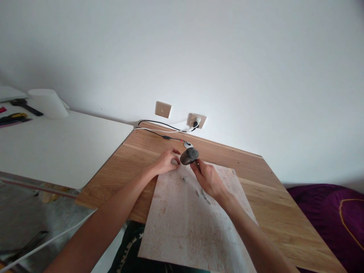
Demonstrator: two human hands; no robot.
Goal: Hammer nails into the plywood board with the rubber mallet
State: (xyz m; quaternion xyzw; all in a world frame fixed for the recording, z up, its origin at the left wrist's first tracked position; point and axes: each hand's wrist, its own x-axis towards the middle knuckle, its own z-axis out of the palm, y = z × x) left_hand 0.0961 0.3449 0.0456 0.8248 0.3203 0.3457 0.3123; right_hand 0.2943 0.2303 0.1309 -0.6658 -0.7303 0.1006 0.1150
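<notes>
My right hand (209,178) is wrapped around the handle of a mallet with a dark, cylindrical head (189,156). The head is raised near the far edge of a pale, worn wooden board (176,223). Just left of the mallet head, my left hand (166,162) is at the board's far left corner, thumb and a finger curled together in a pinch. Whatever is between those fingertips is too small to make out. Small grey scraps (205,197) lie on the board beside my right hand, with another grey bit (184,179) farther left.
Under the board is a wooden table (284,216) against the wall. Black and white cables (166,137) run along its back to a wall socket (196,120). On the left, a white table (71,148) carries a paper roll (48,103) and tools (14,118). Purple fabric (321,212) sits at right.
</notes>
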